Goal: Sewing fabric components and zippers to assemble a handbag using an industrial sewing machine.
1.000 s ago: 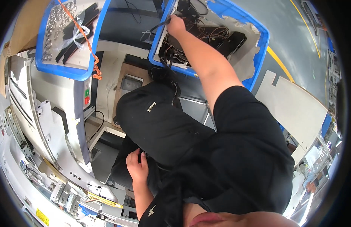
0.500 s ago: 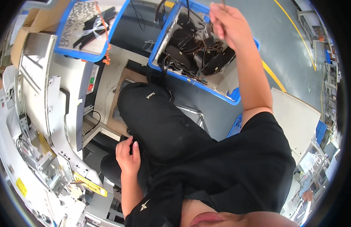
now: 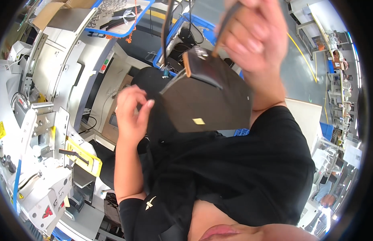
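In right hand, 1 brown bag

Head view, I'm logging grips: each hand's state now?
Left hand: loosely open, holding nothing visible.
Right hand: closed on narrow dark strap of brown angular bag.

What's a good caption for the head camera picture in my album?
Right hand holds a dark strap running to a brown bag-like piece; left hand empty.

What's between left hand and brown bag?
In the head view, only the black-clad leg shows between the left hand and the brown bag.
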### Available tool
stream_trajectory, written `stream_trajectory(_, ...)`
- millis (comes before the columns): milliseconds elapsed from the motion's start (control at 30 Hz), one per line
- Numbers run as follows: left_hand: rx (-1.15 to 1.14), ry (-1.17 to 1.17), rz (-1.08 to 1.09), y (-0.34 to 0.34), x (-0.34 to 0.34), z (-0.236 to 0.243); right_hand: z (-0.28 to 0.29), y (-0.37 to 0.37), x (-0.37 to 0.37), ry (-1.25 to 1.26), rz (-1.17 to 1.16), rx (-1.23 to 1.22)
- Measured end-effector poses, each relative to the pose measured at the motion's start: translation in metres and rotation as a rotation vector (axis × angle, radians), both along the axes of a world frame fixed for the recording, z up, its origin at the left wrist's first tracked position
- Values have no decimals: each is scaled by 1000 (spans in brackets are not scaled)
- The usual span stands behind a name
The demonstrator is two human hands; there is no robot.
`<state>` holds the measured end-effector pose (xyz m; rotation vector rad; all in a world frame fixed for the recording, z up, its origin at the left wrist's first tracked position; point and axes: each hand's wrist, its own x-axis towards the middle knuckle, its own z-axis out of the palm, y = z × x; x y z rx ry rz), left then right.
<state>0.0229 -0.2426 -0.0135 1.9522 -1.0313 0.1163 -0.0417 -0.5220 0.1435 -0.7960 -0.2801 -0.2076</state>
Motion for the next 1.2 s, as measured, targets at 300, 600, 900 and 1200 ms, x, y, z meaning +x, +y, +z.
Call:
stream_trajectory(300,-367,928,-17,75,-59,-63,-40,142,31,335,341,497)
stream_trajectory(600,-649,957,-84,105,-58,-71,-61,188,38,479,510,619)
stream_trajectory(900,-606,1206,186,152,-91,-78,-108,150,85,700,185,83)
stream_trajectory(1200,-330,1338,383,263,-177,-24,-124,41,167,466,-312,-1386)
